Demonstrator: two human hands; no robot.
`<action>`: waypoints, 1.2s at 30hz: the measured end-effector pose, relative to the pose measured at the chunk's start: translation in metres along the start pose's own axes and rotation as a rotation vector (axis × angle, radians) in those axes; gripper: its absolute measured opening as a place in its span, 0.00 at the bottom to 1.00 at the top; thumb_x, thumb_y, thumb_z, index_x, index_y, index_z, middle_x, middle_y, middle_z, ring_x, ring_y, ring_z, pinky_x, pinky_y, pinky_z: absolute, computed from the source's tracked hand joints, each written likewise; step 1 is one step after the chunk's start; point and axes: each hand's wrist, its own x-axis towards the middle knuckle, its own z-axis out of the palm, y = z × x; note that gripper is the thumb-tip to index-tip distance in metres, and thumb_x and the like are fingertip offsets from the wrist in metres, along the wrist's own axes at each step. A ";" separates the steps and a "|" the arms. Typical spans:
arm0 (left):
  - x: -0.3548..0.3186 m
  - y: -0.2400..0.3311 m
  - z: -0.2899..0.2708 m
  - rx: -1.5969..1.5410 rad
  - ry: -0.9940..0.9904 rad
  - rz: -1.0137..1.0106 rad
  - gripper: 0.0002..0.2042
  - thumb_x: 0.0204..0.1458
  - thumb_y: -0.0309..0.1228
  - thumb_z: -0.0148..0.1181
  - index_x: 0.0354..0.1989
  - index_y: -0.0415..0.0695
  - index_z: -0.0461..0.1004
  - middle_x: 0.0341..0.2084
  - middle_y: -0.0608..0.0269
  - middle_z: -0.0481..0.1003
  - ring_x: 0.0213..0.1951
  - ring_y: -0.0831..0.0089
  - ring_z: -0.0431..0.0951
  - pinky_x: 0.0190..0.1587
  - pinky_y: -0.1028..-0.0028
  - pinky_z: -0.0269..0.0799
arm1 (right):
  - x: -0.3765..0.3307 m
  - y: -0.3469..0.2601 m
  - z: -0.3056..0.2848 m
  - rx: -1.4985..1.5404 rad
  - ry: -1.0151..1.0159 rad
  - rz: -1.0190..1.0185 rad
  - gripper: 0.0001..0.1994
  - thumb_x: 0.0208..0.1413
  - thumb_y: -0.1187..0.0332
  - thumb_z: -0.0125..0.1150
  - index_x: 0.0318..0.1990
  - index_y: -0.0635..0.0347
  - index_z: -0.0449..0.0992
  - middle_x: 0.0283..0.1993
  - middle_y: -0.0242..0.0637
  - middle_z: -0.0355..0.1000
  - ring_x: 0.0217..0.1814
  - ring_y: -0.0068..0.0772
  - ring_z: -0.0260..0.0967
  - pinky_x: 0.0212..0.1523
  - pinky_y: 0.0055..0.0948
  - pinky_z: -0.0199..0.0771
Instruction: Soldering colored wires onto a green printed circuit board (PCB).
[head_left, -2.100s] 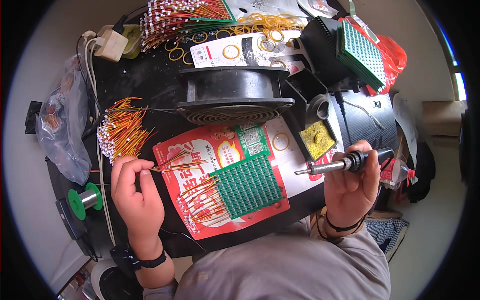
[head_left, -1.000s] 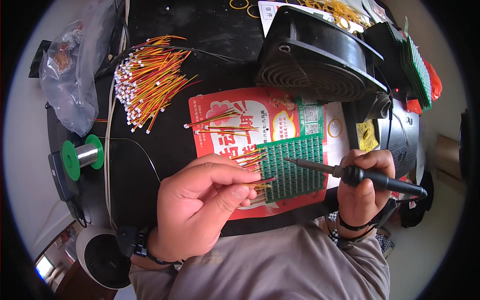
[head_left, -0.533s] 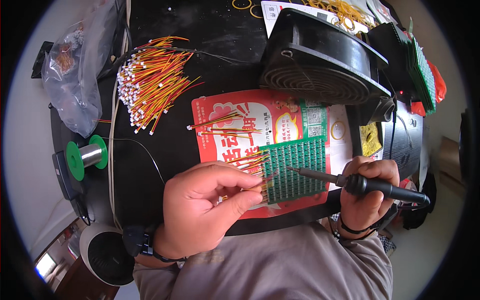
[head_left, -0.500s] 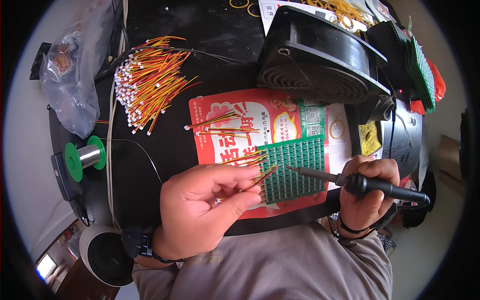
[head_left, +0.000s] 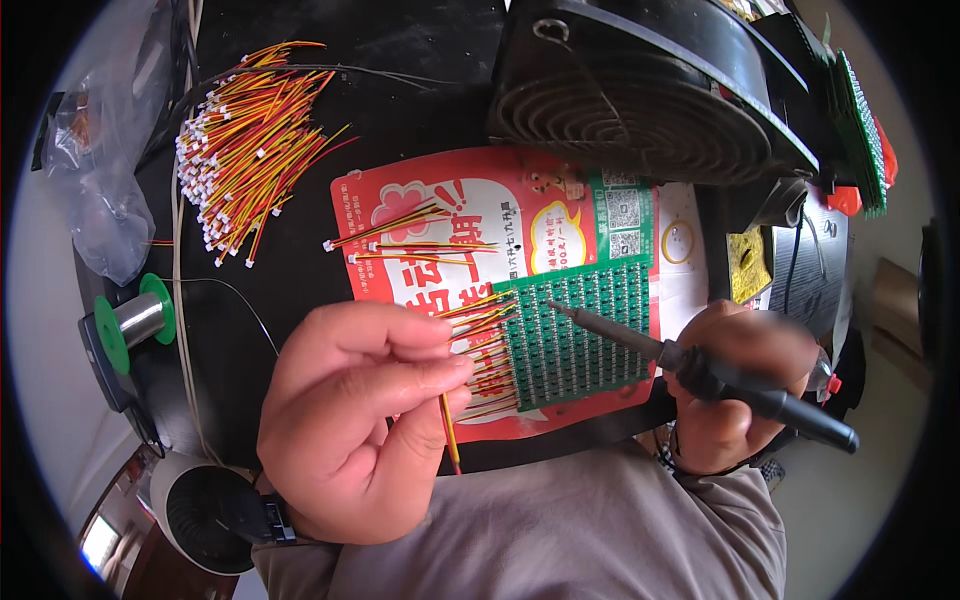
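My left hand point(head_left: 350, 420) pinches a thin red-and-yellow wire lead point(head_left: 450, 435) between thumb and fingers, just left of a green circuit board point(head_left: 590, 340). The lead's visible end points down toward me; the rest is hidden by my fingers. My right hand point(head_left: 735, 400) grips a black soldering iron point(head_left: 615, 328), its tip over the board's upper left part. Whether the tip touches cannot be told. Several wire leads point(head_left: 490, 318) line the board's left edge. A few loose leads point(head_left: 410, 246) lie on the red printed sheet point(head_left: 365, 190) under the board.
A big pile of white-plugged leads point(head_left: 250, 140) lies at the far left, beside a clear plastic bag point(head_left: 100, 200). Nearer stands a green solder spool point(head_left: 120, 335). A black fan point(head_left: 640, 110) looms behind the board. At right are a yellow sponge point(head_left: 747, 265) and stacked green boards point(head_left: 860, 140).
My left hand has drawn back left and toward me from the board's edge. The lead in it now points downward instead of toward the board. The whole view has shifted a little.
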 end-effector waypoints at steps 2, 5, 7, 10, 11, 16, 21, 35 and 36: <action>-0.003 0.001 0.000 0.151 -0.015 0.014 0.06 0.55 0.18 0.60 0.41 0.35 0.74 0.38 0.47 0.75 0.36 0.69 0.77 0.40 0.75 0.75 | 0.009 0.011 -0.007 -0.122 -0.203 -0.237 0.28 0.52 0.55 0.74 0.45 0.70 0.66 0.28 0.42 0.69 0.21 0.28 0.64 0.20 0.27 0.63; -0.007 -0.002 0.006 0.152 0.009 0.054 0.08 0.53 0.17 0.61 0.42 0.36 0.75 0.37 0.49 0.75 0.33 0.70 0.76 0.37 0.74 0.73 | 0.004 0.005 0.004 -0.102 -0.123 -0.199 0.23 0.55 0.55 0.67 0.43 0.66 0.65 0.26 0.37 0.64 0.21 0.26 0.59 0.22 0.26 0.57; -0.008 -0.002 0.009 0.092 0.047 0.013 0.09 0.52 0.16 0.61 0.42 0.36 0.74 0.36 0.50 0.75 0.32 0.69 0.76 0.35 0.74 0.73 | 0.001 0.003 0.007 -0.119 -0.016 -0.208 0.20 0.63 0.53 0.56 0.41 0.63 0.65 0.22 0.33 0.60 0.21 0.22 0.53 0.22 0.23 0.53; -0.003 -0.003 0.002 0.144 -0.084 0.082 0.10 0.51 0.14 0.60 0.41 0.36 0.75 0.34 0.51 0.76 0.30 0.68 0.76 0.32 0.74 0.73 | -0.001 0.004 0.005 -0.154 -0.061 -0.228 0.19 0.63 0.53 0.54 0.39 0.62 0.65 0.20 0.33 0.61 0.21 0.23 0.55 0.20 0.23 0.54; -0.001 -0.005 0.005 0.144 -0.087 0.081 0.10 0.51 0.14 0.60 0.41 0.36 0.75 0.34 0.51 0.76 0.30 0.68 0.76 0.32 0.74 0.73 | -0.001 0.004 0.005 -0.162 -0.066 -0.209 0.19 0.63 0.52 0.55 0.38 0.62 0.65 0.20 0.34 0.62 0.21 0.23 0.56 0.20 0.24 0.56; -0.002 -0.010 0.021 0.384 0.025 0.184 0.13 0.43 0.17 0.68 0.40 0.33 0.80 0.31 0.56 0.76 0.28 0.66 0.78 0.29 0.72 0.75 | 0.002 0.001 0.004 -0.162 -0.131 -0.175 0.19 0.56 0.57 0.64 0.39 0.64 0.67 0.21 0.36 0.66 0.21 0.28 0.62 0.22 0.26 0.61; 0.000 -0.016 0.025 0.476 -0.028 0.264 0.13 0.43 0.18 0.66 0.39 0.32 0.80 0.31 0.56 0.74 0.30 0.66 0.77 0.30 0.71 0.75 | 0.002 0.001 0.000 -0.176 -0.170 -0.146 0.21 0.49 0.61 0.73 0.40 0.66 0.70 0.23 0.36 0.69 0.22 0.31 0.66 0.23 0.29 0.65; -0.002 -0.019 0.033 0.581 0.022 0.260 0.13 0.38 0.11 0.63 0.36 0.29 0.78 0.29 0.52 0.74 0.27 0.59 0.76 0.30 0.66 0.72 | 0.009 -0.001 0.001 -0.251 -0.279 -0.157 0.21 0.48 0.64 0.74 0.40 0.67 0.69 0.22 0.36 0.68 0.20 0.30 0.65 0.20 0.29 0.65; -0.001 -0.018 0.033 0.549 0.021 0.253 0.14 0.38 0.11 0.62 0.36 0.29 0.78 0.29 0.51 0.74 0.27 0.59 0.76 0.30 0.66 0.73 | 0.009 -0.001 0.001 -0.250 -0.280 -0.157 0.21 0.48 0.64 0.74 0.40 0.67 0.69 0.22 0.36 0.68 0.20 0.30 0.65 0.20 0.29 0.65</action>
